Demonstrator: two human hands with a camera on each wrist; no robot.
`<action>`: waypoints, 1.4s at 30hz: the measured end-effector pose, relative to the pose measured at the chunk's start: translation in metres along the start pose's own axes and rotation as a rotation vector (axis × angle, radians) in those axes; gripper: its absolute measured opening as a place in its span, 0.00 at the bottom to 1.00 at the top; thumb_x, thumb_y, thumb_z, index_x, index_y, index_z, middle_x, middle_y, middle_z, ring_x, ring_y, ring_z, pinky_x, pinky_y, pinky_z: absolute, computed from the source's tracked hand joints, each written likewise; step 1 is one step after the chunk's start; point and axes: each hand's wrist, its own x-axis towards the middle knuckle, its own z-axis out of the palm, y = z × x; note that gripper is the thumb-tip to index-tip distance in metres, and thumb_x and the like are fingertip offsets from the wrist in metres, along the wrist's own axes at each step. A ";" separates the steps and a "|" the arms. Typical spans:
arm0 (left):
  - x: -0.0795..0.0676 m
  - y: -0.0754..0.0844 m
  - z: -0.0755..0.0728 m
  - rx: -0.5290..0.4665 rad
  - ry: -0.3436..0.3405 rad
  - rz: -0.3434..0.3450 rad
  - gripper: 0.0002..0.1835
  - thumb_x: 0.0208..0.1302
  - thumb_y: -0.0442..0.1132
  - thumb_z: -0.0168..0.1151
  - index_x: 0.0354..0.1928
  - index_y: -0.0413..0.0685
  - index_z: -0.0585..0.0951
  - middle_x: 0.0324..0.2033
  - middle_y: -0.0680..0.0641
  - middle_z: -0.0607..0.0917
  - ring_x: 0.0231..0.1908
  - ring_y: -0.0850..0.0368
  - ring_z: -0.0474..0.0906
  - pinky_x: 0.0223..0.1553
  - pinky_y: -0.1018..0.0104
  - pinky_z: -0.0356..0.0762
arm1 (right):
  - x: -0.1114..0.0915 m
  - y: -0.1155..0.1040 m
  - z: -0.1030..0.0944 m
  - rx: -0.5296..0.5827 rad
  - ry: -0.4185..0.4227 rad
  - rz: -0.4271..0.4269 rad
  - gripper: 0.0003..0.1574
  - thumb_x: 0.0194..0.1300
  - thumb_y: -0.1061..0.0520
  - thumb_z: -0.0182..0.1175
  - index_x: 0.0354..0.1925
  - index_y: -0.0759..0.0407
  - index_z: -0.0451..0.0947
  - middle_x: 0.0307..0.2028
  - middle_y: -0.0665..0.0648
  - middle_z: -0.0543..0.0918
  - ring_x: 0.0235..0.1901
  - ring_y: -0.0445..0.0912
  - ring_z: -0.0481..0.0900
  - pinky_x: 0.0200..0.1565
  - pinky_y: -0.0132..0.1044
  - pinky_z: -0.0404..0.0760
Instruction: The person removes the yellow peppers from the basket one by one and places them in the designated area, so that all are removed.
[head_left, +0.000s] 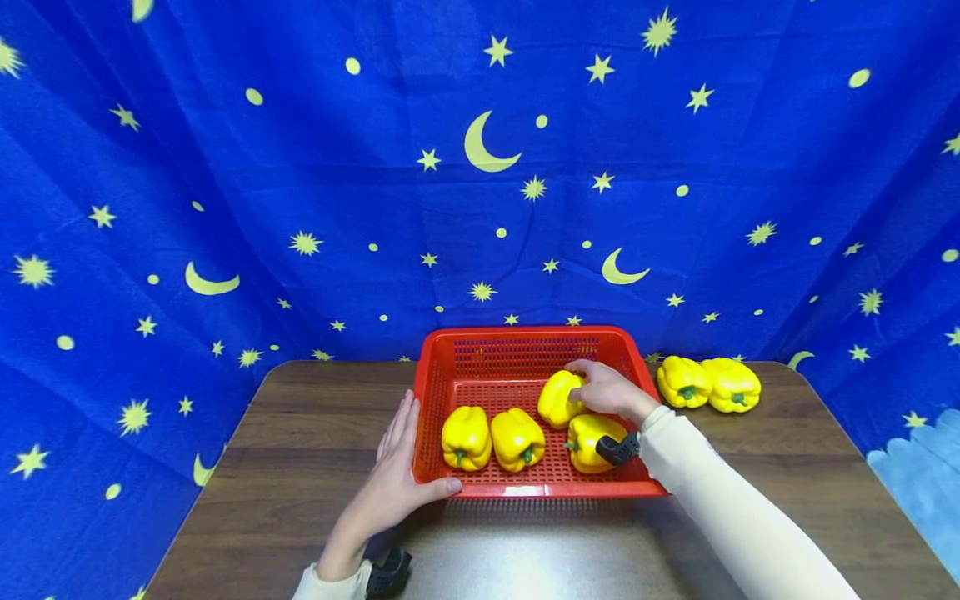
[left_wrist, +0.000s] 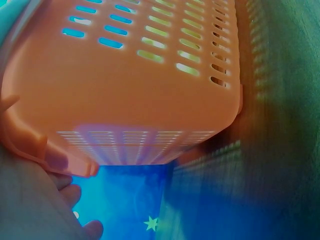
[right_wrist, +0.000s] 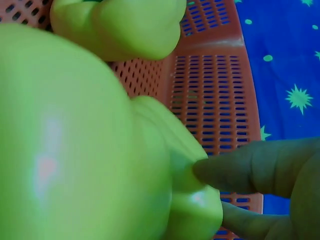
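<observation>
A red plastic basket (head_left: 525, 490) stands on the table and holds several yellow bell peppers. My left hand (head_left: 393, 475) lies against the basket's left front corner, thumb on the front rim and fingers stretched along the outer left side. Inside the basket, my right hand (head_left: 607, 390) grips a yellow bell pepper (head_left: 558, 400) near the back right, with thumb and fingers on its sides. Just in front of it lies another pepper (head_left: 588, 437), partly covered by the wrist camera. Two more peppers, one left (head_left: 467, 435) and one beside it (head_left: 517, 437), sit at the front left.
To the right of the basket, two yellow peppers (head_left: 684, 379) touch each other on the wooden table (head_left: 315, 450). A blue cloth (head_left: 375, 192) with stars and moons hangs behind the table and around its sides.
</observation>
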 end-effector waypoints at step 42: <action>0.000 0.001 0.000 0.018 0.016 0.000 0.68 0.50 0.64 0.74 0.81 0.49 0.41 0.80 0.45 0.36 0.77 0.37 0.37 0.68 0.25 0.38 | 0.037 -0.006 -0.005 -0.089 -0.337 0.016 0.33 0.70 0.50 0.59 0.68 0.62 0.72 0.64 0.65 0.74 0.61 0.56 0.72 0.63 0.51 0.71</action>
